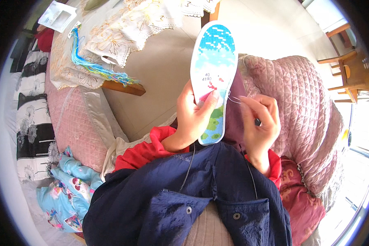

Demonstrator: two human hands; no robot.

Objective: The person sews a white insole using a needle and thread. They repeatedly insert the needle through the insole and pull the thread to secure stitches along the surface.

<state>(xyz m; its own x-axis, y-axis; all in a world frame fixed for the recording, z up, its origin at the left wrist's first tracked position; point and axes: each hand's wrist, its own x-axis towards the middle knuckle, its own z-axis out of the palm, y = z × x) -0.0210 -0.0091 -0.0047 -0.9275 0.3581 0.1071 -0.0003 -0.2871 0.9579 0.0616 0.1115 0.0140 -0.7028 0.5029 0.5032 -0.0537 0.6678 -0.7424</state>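
Note:
My left hand (194,115) grips a cross-stitch shoe insole (213,66), its thumb across the printed face. Blue and white stitch pattern covers the insole's top end, small red patches lie near the middle, and green and blue fill its lower end. To the right of it, my right hand (259,123) pinches a thin pale thread (234,101) between thumb and forefinger. The thread runs to the insole's right edge; a needle cannot be made out clearly. A bundle of blue, green and yellow embroidery floss (93,65) hangs over the lace-covered table's edge at the upper left.
A lace tablecloth (110,40) covers the table, with a white packet (57,17) at its far left. Pink quilted covers (295,104) lie on the right and left. Patterned blue cloth (70,190) is at lower left, a wooden chair (347,77) at far right.

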